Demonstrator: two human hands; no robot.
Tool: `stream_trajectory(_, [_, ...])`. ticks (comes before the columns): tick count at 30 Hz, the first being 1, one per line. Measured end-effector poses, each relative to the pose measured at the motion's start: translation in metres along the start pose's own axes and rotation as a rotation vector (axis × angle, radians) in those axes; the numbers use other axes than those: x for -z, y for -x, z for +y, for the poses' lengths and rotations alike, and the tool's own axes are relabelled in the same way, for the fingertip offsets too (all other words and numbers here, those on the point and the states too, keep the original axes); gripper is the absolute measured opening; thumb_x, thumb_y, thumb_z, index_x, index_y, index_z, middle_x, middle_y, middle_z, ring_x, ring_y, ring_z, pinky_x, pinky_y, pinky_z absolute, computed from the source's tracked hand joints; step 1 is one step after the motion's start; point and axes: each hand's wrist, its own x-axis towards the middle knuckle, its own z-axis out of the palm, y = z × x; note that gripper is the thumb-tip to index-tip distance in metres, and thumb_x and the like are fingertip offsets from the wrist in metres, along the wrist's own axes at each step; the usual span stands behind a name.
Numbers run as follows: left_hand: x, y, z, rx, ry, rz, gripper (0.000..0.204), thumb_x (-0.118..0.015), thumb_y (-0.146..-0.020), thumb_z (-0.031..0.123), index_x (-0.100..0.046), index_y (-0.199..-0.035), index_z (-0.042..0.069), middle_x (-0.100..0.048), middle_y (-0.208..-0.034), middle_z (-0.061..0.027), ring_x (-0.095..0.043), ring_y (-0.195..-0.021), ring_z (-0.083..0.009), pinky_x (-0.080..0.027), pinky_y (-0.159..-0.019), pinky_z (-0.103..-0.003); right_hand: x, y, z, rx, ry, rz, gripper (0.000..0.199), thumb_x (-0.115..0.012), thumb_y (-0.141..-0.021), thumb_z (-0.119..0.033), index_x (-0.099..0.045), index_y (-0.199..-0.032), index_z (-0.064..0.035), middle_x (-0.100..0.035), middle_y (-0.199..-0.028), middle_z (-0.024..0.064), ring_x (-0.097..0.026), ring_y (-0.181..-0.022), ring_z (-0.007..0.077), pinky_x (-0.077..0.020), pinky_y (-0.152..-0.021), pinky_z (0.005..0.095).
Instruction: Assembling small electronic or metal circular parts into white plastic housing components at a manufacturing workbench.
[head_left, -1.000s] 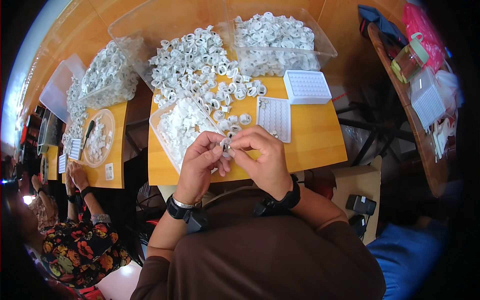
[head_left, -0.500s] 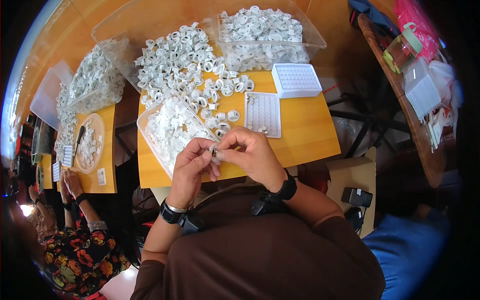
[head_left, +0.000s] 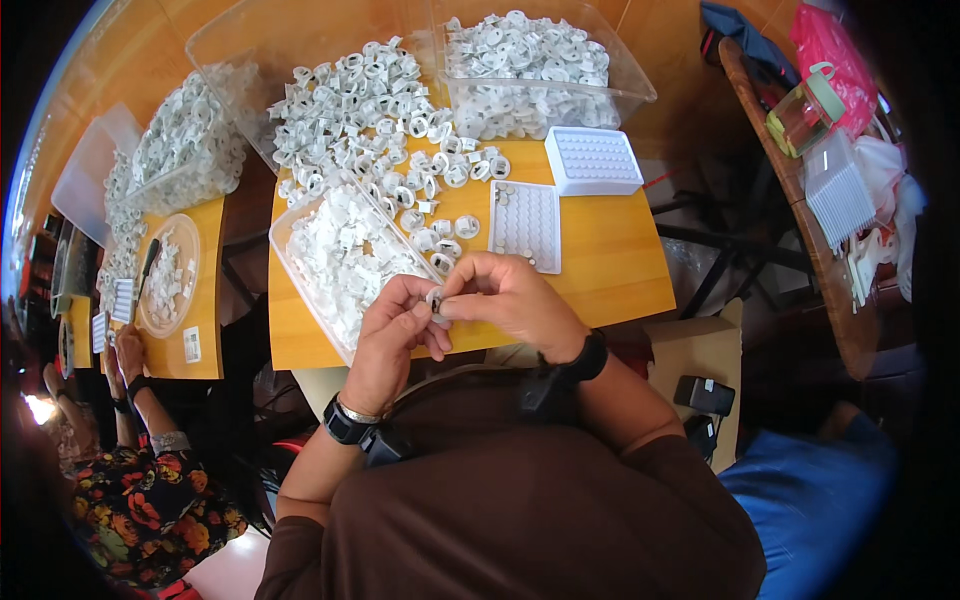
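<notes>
A small white plastic ring-shaped part (head_left: 436, 298) is pinched between the fingertips of both hands, just above the near edge of the orange wooden table (head_left: 610, 270). The left hand (head_left: 392, 335) is closed around the part from the left, its fingers curled narrowly and a black wristwatch (head_left: 345, 425) worn on its wrist. The right hand (head_left: 510, 303) is closed on the same part from the right, with thumb and forefinger pressed together on it and a black band (head_left: 585, 357) seen at its wrist. Just beyond the left hand, a clear rectangular plastic tray (head_left: 288, 262) filled with white pieces is set at an angle on the table. A loose heap of white ring-shaped parts (head_left: 370, 110) is spread behind it, and a flat white grid tray (head_left: 527, 224) is laid just beyond the right hand, with a thicker white grid block (head_left: 594, 159) farther back. A clear plastic bin (head_left: 620, 95) of more white parts is placed at the table's far end. At the far left, another person's hand (head_left: 128, 345) is seen at a second orange table (head_left: 205, 290).
</notes>
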Motion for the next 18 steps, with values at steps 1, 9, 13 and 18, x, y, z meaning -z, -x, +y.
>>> stream_trajectory(1, [0.002,0.000,-0.001,-0.003,0.006,0.001,0.020,-0.047,-0.095,0.018,-0.050,-0.107,0.002,-0.060,-0.085,-0.0070,-0.059,-0.067,-0.0129,-0.047,-0.060,-0.023,0.006,-0.002,-0.004,0.031,0.142,-0.070,0.007,-0.065,-0.085,-0.007,-0.064,-0.090,-0.0023,-0.064,-0.084,-0.0001,-0.058,-0.077,0.0075,-0.0471,-0.065,0.0244])
stream_trajectory(9, [0.015,0.001,-0.002,-0.008,0.237,-0.034,0.022,-0.048,-0.092,0.019,-0.051,-0.105,0.001,-0.062,-0.086,-0.0108,-0.060,-0.067,-0.0160,-0.048,-0.057,-0.024,0.083,-0.059,-0.012,0.207,1.324,0.511,0.012,-0.066,-0.077,-0.017,-0.070,-0.084,-0.0087,-0.065,-0.086,0.0100,-0.063,-0.080,0.0284,-0.0496,-0.070,0.0388])
stream_trajectory(13, [0.019,0.003,-0.005,-0.021,0.294,-0.049,0.023,-0.049,-0.092,0.020,-0.051,-0.105,0.001,-0.063,-0.086,-0.0114,-0.061,-0.067,-0.0164,-0.049,-0.056,-0.025,0.092,-0.072,-0.002,0.067,1.497,0.477,0.011,-0.065,-0.076,-0.017,-0.071,-0.082,-0.0112,-0.065,-0.084,0.0103,-0.062,-0.079,0.0304,-0.0492,-0.070,0.0419])
stream_trajectory(18, [0.022,0.002,-0.004,-0.051,0.360,-0.089,0.024,-0.050,-0.092,0.022,-0.050,-0.105,0.001,-0.063,-0.085,-0.0120,-0.062,-0.067,-0.0168,-0.050,-0.057,-0.025,0.094,-0.073,0.003,0.131,1.480,0.505,0.009,-0.065,-0.075,-0.014,-0.069,-0.082,-0.0078,-0.065,-0.080,0.0106,-0.062,-0.076,0.0281,-0.0486,-0.067,0.0389])
